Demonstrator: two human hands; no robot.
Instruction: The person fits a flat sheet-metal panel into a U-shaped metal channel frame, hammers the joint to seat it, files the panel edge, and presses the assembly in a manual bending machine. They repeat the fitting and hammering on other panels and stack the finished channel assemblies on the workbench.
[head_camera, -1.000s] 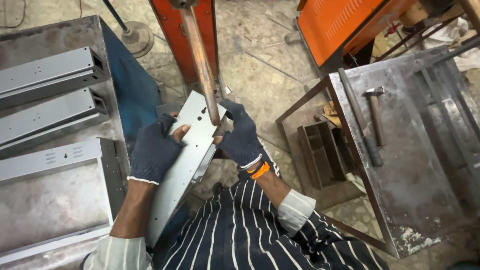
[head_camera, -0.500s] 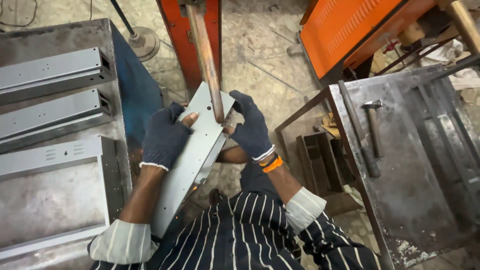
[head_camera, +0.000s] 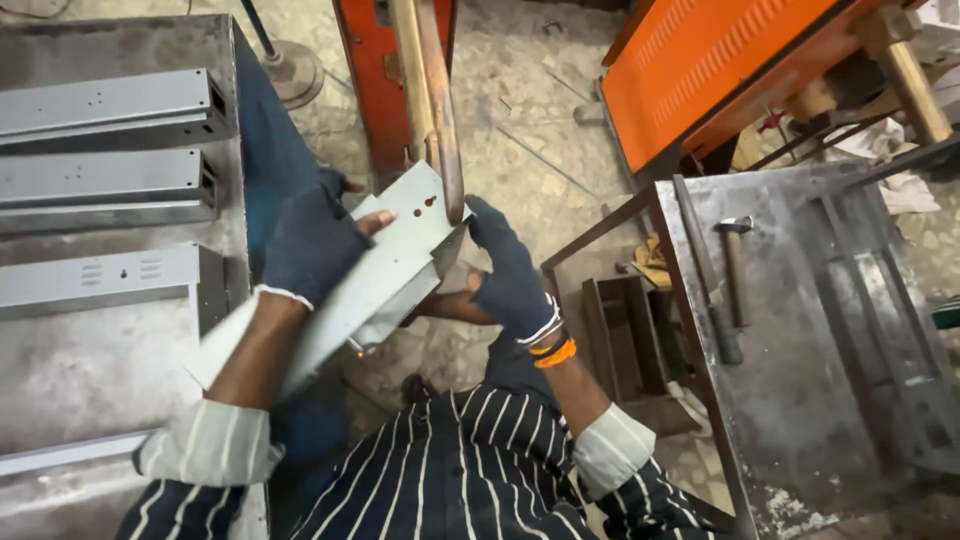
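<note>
Head view: both hands in dark knit gloves on 1 long grey sheet-metal channel (head_camera: 385, 270), held in the air over the stone floor (head_camera: 560, 160), clear of both tables. The channel runs diagonally, upper end near the 2 copper-coloured bars (head_camera: 432, 90), lower end down toward the left forearm.

Left hand (head_camera: 312, 245) lies across the channel's upper left edge, fingers wrapped over it, a bare fingertip showing through the glove. Closed grip on the part.

Right hand (head_camera: 508, 275) is on the channel's right side near the upper end, fingers curled against the folded flange. How firmly it clamps I cannot tell; contact is clear. Orange band (head_camera: 556, 353) on that wrist.

The bars come down from the orange-red machine frame (head_camera: 370, 70), and the lower tip touches the channel's face just beside a small punched hole.

Left steel table (head_camera: 110, 350): 3 more grey channels (head_camera: 100, 105) lying parallel, stacked toward its far edge, 1 more strip at its near edge.

Right steel table (head_camera: 800, 400): hammer (head_camera: 735, 265) near the far left corner, a long dark bar (head_camera: 705, 270) just beside it along the left edge.

Orange perforated panel (head_camera: 720, 70) stands beyond the right table.
</note>
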